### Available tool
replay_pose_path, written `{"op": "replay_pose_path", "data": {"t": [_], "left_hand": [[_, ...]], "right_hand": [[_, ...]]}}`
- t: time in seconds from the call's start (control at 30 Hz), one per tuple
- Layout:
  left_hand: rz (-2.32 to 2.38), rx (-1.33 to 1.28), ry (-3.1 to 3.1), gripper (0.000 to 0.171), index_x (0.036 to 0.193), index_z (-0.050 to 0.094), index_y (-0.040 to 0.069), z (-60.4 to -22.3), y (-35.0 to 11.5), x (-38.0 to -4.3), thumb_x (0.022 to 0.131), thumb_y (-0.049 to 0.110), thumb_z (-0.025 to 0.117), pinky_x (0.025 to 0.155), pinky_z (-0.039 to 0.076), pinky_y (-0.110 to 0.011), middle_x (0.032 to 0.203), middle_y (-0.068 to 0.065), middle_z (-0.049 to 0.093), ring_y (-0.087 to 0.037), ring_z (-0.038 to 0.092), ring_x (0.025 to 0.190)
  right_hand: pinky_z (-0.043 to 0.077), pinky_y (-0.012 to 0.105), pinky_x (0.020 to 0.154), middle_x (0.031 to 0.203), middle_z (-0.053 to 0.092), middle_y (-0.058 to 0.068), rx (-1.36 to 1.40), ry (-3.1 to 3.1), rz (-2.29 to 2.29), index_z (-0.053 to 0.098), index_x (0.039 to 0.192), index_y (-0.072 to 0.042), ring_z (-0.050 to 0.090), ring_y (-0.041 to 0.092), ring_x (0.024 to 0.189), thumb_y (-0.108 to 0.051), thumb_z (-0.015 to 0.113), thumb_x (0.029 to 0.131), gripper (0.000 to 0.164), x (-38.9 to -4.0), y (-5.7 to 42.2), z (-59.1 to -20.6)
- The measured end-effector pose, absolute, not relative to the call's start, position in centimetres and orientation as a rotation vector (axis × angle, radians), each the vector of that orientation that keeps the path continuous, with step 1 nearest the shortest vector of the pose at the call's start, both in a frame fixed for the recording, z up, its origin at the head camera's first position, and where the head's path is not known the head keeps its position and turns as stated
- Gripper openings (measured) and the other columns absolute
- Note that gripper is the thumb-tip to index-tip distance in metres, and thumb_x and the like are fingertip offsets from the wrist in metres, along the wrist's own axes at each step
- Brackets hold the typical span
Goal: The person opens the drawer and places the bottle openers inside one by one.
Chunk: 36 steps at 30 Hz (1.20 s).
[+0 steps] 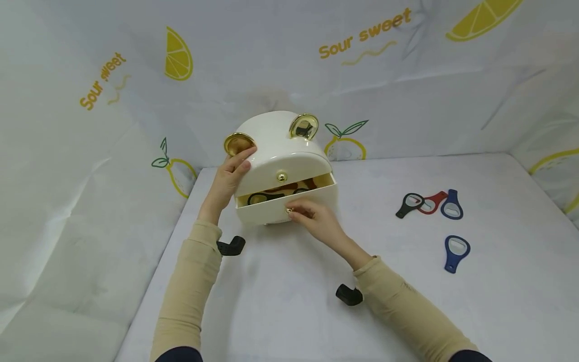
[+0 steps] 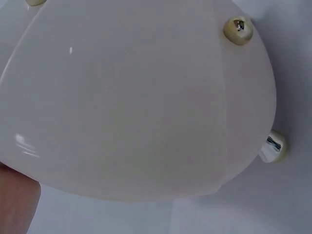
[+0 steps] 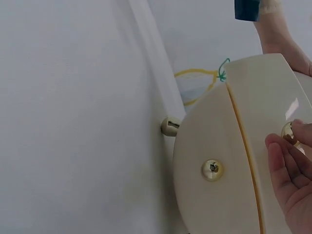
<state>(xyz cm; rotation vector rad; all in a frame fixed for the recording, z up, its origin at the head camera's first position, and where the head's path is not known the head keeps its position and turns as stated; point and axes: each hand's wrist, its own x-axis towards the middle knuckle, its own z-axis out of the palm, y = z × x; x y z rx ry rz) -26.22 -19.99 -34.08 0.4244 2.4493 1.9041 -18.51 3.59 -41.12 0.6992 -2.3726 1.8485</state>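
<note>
The box (image 1: pixel 271 130) is cream-white with gold ears (image 1: pixel 239 145) and gold knobs (image 1: pixel 282 176), the openers (image 1: pixel 457 246) are black, red and blue, the sleeves (image 1: pixel 187 286) beige with navy ends (image 1: pixel 179 355), the table (image 1: pixel 289 311) white, and the backdrop (image 1: pixel 253 60) white, printed with yellow slices (image 1: pixel 178 56), yellow-outlined lemons (image 1: pixel 345 150), green leaves (image 1: pixel 355 127) and orange lettering (image 1: pixel 384 27).

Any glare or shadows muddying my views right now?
Head: a soft shadow on the white table beside the left sleeve; left wrist: small pale glints on the glossy box; right wrist: a bright streak on the drawer front, near the right hand.
</note>
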Motion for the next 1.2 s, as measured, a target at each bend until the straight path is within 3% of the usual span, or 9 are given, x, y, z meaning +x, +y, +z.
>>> {"op": "replay_pose_path", "data": {"t": [0.3,0.47,0.77,1.03,1.2], "left_hand": [[1.992,0.380,2.464,0.048,0.126,0.059,0.027,-34.1,-19.6,-26.1,0.080,0.041,0.067,0.095,0.035,-0.027,0.127,0.005,0.040,-0.013,0.035,0.120],[2.043,0.376,2.452,0.050,0.120,0.063,0.030,-34.2,-19.5,-26.1,0.073,0.045,0.072,0.097,0.035,-0.026,0.128,0.007,0.042,-0.013,0.036,0.123],[2.030,0.383,2.489,0.048,0.119,0.064,0.030,-33.9,-19.5,-25.8,0.074,0.047,0.072,0.090,0.038,-0.026,0.119,0.007,0.044,-0.013,0.039,0.114],[2.027,0.443,2.507,0.043,0.120,0.064,0.029,-34.0,-19.6,-26.0,0.079,0.043,0.069,0.093,0.037,-0.027,0.126,0.005,0.046,-0.013,0.039,0.118],[1.959,0.562,2.512,0.068,0.128,0.055,0.021,-34.6,-19.7,-25.9,0.072,0.057,0.067,0.101,0.031,-0.036,0.141,-0.003,0.037,-0.019,0.034,0.128]], "right_hand": [[0.053,0.020,0.070,0.107,0.067,0.012,0.643,-2.396,1.864,0.066,0.109,-0.004,0.066,0.025,0.085,-0.012,0.064,0.088,0.023,-20.7,3.0,-41.0],[0.051,0.020,0.067,0.098,0.068,0.016,0.642,-2.383,1.874,0.065,0.109,-0.002,0.065,0.027,0.079,-0.011,0.064,0.087,0.023,-21.3,2.9,-41.0],[0.049,0.018,0.067,0.097,0.067,0.019,0.686,-2.374,1.852,0.064,0.109,-0.001,0.063,0.029,0.078,-0.012,0.063,0.088,0.023,-21.7,2.8,-40.9],[0.045,0.019,0.060,0.086,0.066,0.021,0.680,-2.383,1.797,0.062,0.108,-0.005,0.060,0.032,0.071,-0.012,0.062,0.089,0.020,-21.6,2.6,-41.0],[0.052,0.030,0.064,0.092,0.065,0.018,0.689,-2.401,1.795,0.056,0.112,-0.006,0.063,0.033,0.073,-0.015,0.059,0.092,0.022,-21.4,2.7,-41.6]]}}
